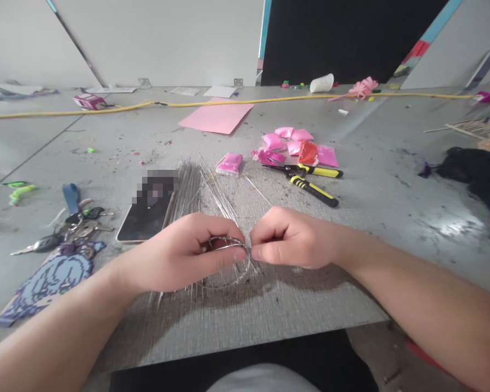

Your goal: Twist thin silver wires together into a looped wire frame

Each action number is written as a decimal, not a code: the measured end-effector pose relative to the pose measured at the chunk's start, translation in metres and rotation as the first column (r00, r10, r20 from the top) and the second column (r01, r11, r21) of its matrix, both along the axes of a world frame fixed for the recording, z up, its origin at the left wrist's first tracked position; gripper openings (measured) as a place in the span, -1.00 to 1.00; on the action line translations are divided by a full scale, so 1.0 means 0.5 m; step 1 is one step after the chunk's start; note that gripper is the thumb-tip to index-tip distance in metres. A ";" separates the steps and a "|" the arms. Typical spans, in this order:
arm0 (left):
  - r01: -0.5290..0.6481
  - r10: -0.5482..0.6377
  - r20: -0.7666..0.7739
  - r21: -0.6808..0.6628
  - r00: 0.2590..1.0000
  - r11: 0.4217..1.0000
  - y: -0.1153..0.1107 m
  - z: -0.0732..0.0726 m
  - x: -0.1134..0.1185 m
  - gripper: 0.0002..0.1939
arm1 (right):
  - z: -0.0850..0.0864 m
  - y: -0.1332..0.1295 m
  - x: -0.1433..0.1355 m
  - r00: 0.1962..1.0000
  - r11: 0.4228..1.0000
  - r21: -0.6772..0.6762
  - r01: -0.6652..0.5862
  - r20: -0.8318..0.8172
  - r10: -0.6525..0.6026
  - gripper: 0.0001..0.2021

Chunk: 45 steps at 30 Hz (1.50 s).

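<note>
From left hand to right hand, the wire loop stretches sideways.

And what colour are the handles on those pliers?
The pliers' handles are black and yellow, clearest in the head view.

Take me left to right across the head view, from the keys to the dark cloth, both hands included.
Bunch of keys → left hand → right hand → dark cloth.
</note>
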State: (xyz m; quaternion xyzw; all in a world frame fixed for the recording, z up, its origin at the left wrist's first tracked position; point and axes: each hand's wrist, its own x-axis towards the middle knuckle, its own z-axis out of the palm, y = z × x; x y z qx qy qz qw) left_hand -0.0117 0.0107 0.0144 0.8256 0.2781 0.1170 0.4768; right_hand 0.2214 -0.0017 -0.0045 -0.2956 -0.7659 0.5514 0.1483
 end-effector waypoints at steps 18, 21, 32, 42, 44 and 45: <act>-0.031 0.108 0.188 -0.369 0.976 0.929 -0.027 -0.018 0.007 -0.81 | -0.019 -0.005 -0.015 0.953 0.960 -0.247 -0.134 -0.298 0.056 -0.72; -0.075 0.121 0.111 -0.355 0.986 0.932 -0.021 -0.011 0.007 -0.79 | -0.007 -0.003 -0.009 0.990 0.990 -0.141 -0.033 -0.137 0.013 -0.62; -0.269 0.276 -0.150 0.068 0.949 0.961 -0.011 0.002 0.017 -0.74 | 0.016 -0.018 -0.029 0.909 0.829 0.540 0.147 0.257 -0.329 -0.62; -0.436 0.430 -0.112 -0.034 0.896 0.899 -0.011 -0.007 0.024 -0.70 | 0.024 -0.027 -0.043 0.815 0.593 0.787 0.171 0.224 -0.534 -0.70; -0.424 0.421 -0.070 -0.033 0.904 0.905 -0.008 -0.008 0.021 -0.72 | 0.023 -0.020 -0.032 0.866 0.626 0.721 0.298 0.072 -0.495 -0.76; -0.426 0.425 -0.043 -0.036 0.904 0.904 -0.007 -0.009 0.020 -0.72 | 0.023 -0.017 -0.026 0.872 0.657 0.646 0.389 -0.029 -0.488 -0.80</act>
